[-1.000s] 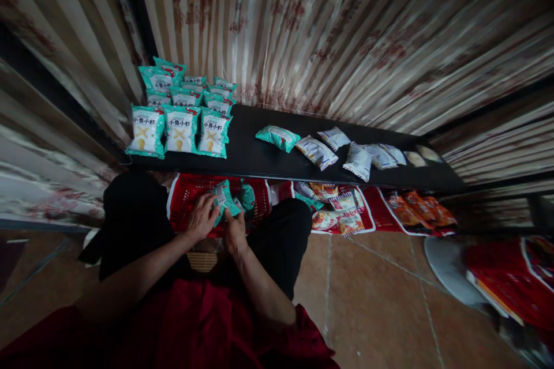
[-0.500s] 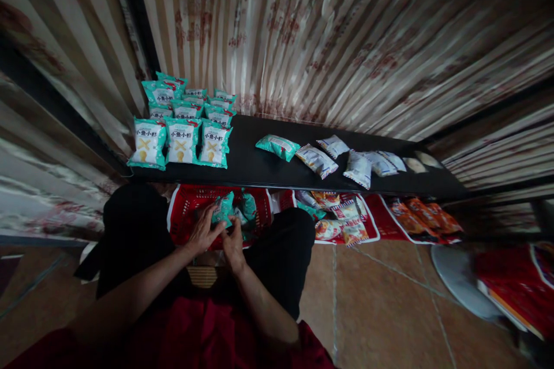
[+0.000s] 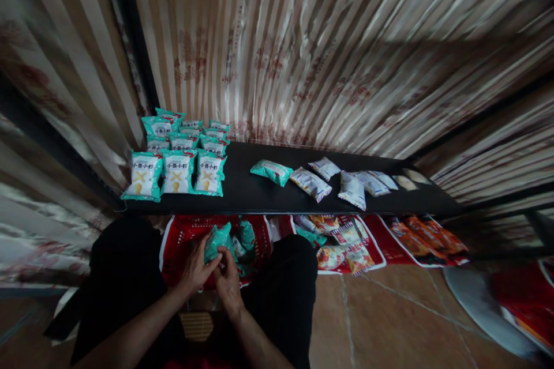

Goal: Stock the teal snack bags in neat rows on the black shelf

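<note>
Between my two hands is a teal snack bag (image 3: pixel 219 238), held over a red basket (image 3: pixel 176 245). My left hand (image 3: pixel 198 268) wraps round the bag's left side. At its lower right edge, the fingers of my right hand (image 3: pixel 227 281) are closed on it. More teal bags (image 3: pixel 247 234) lie in the basket just beyond. On the black shelf (image 3: pixel 236 199) above, several teal and white snack bags (image 3: pixel 176 173) stand upright in rows at the left. A single teal bag (image 3: pixel 272 172) lies on its side near the shelf's middle.
White-and-blue snack bags (image 3: pixel 310 183) lie scattered along the shelf's right half. Below the shelf, a second basket (image 3: pixel 381 262) holds mixed bags, and orange packets (image 3: pixel 433 236) lie farther right. A striped curtain (image 3: pixel 268 57) hangs behind. A grey round stool (image 3: pixel 480 305) stands on the tiled floor.
The view has tilted up, so the shelf and baskets appear lower. Both hands still hold the teal snack bag, which has turned slightly between them.
</note>
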`<state>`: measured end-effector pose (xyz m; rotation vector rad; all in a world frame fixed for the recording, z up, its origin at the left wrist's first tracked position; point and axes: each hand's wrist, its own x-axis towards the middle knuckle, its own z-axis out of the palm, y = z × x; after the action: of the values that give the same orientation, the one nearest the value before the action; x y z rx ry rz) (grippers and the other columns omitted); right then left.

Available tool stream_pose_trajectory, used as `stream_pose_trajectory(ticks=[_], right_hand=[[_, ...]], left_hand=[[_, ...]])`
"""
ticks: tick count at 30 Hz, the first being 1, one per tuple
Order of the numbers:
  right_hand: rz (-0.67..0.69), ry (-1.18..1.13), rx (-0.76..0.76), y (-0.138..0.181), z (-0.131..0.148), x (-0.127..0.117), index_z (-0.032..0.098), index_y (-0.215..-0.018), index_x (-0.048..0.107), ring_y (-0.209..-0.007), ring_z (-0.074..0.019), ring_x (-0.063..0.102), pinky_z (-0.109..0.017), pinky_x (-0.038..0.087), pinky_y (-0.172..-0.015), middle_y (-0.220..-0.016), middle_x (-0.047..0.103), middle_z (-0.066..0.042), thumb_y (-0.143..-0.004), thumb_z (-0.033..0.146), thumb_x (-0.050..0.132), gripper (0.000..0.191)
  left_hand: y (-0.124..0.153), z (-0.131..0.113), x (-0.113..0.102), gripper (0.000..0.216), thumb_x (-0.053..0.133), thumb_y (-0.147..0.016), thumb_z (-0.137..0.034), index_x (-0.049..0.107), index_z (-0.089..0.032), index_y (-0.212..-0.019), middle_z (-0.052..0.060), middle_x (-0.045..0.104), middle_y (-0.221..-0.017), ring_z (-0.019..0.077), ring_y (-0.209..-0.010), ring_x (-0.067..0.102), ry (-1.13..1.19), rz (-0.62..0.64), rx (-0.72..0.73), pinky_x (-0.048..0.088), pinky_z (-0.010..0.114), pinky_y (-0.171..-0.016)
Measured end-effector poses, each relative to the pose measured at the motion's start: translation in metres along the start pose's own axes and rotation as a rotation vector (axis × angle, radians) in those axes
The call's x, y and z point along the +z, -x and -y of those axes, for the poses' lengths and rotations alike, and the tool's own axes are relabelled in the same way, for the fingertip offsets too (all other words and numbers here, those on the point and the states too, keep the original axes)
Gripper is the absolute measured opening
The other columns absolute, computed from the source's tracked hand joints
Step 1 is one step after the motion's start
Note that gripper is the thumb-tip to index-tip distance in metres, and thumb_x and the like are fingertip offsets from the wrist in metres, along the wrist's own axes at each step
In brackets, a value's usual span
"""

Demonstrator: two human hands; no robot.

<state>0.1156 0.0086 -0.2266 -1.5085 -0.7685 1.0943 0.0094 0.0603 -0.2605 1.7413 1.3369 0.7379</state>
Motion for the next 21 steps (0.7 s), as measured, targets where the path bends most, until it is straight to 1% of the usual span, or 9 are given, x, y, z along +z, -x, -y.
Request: stream_pose_trajectory(ticks=[5,8,11,13,15,16,18,20,21], right_hand=[[0.007,-0.051,0.044,-0.003,0.008,-0.004,0.024,-0.094,0.068,-0.103,-0.0228,0.057,-0.033,0.039,-0.097,-0.103,0.067,-0.003,-0.066,0.028,0.066,0.029],[0.018,-0.116,0.062,-0.003,0.009,-0.006,0.024,-0.087,0.069,-0.096,-0.0216,0.059,-0.030,0.043,-0.091,-0.094,0.068,-0.002,-0.063,0.028,0.069,0.024],[0.043,-0.282,0.132,-0.006,0.000,-0.005,0.024,-0.078,0.068,-0.080,-0.0182,0.060,-0.027,0.047,-0.077,-0.080,0.066,0.000,-0.061,0.033,0.073,0.020],[0.016,-0.433,0.223,-0.010,-0.007,-0.005,0.023,-0.071,0.065,-0.069,-0.0156,0.058,-0.026,0.047,-0.067,-0.071,0.063,0.002,-0.057,0.040,0.077,0.025],[-0.040,-0.562,0.315,-0.015,-0.008,-0.006,0.022,-0.067,0.062,-0.065,-0.0147,0.057,-0.026,0.048,-0.063,-0.068,0.061,0.002,-0.052,0.047,0.078,0.033],[-0.063,-0.610,0.367,-0.018,-0.006,-0.008,0.022,-0.068,0.062,-0.066,-0.0152,0.058,-0.026,0.049,-0.063,-0.069,0.062,0.001,-0.050,0.052,0.078,0.039],[-0.080,-0.667,0.487,-0.020,0.005,-0.015,0.022,-0.080,0.063,-0.072,-0.0175,0.062,-0.029,0.051,-0.067,-0.076,0.066,-0.002,-0.049,0.062,0.074,0.052],[-0.060,-0.664,0.556,-0.021,0.020,-0.023,0.021,-0.093,0.062,-0.075,-0.0188,0.064,-0.032,0.052,-0.070,-0.080,0.068,-0.005,-0.054,0.069,0.068,0.062],[-0.050,-0.645,0.576,-0.020,0.027,-0.027,0.020,-0.095,0.061,-0.074,-0.0187,0.065,-0.032,0.052,-0.070,-0.079,0.068,-0.006,-0.055,0.071,0.066,0.065]], left_hand=[[-0.003,-0.003,0.000,0.053,0.049,-0.082,-0.042,0.042,-0.021,-0.131,0.011,0.050,-0.134,0.0229,-0.124,0.048,-0.001,-0.040,0.026,0.041,0.041,-0.102],[-0.003,-0.006,-0.002,0.051,0.047,-0.083,-0.042,0.045,-0.022,-0.130,0.010,0.052,-0.134,0.0217,-0.123,0.050,-0.008,-0.031,0.026,0.043,0.039,-0.101],[-0.002,-0.008,-0.004,0.050,0.047,-0.083,-0.041,0.047,-0.024,-0.130,0.008,0.051,-0.135,0.0221,-0.123,0.049,-0.025,0.008,0.038,0.043,0.041,-0.101],[-0.002,-0.009,-0.006,0.049,0.046,-0.084,-0.039,0.047,-0.024,-0.130,0.008,0.051,-0.135,0.0224,-0.124,0.048,-0.037,0.032,0.064,0.042,0.041,-0.103],[-0.002,-0.009,-0.008,0.049,0.044,-0.085,-0.039,0.047,-0.023,-0.131,0.009,0.050,-0.136,0.0225,-0.126,0.046,-0.049,0.055,0.103,0.040,0.041,-0.104],[-0.003,-0.010,-0.010,0.049,0.043,-0.085,-0.039,0.047,-0.022,-0.131,0.009,0.049,-0.137,0.0227,-0.127,0.045,-0.056,0.071,0.128,0.040,0.041,-0.104],[-0.004,-0.014,-0.015,0.051,0.045,-0.084,-0.040,0.047,-0.022,-0.132,0.010,0.047,-0.138,0.0236,-0.128,0.044,-0.073,0.119,0.185,0.039,0.040,-0.105],[-0.005,-0.019,-0.022,0.053,0.049,-0.082,-0.041,0.047,-0.024,-0.133,0.009,0.046,-0.140,0.0249,-0.129,0.042,-0.098,0.171,0.244,0.038,0.039,-0.105],[-0.006,-0.021,-0.025,0.054,0.051,-0.081,-0.041,0.047,-0.026,-0.133,0.008,0.045,-0.141,0.0254,-0.129,0.042,-0.113,0.192,0.269,0.039,0.039,-0.105]])
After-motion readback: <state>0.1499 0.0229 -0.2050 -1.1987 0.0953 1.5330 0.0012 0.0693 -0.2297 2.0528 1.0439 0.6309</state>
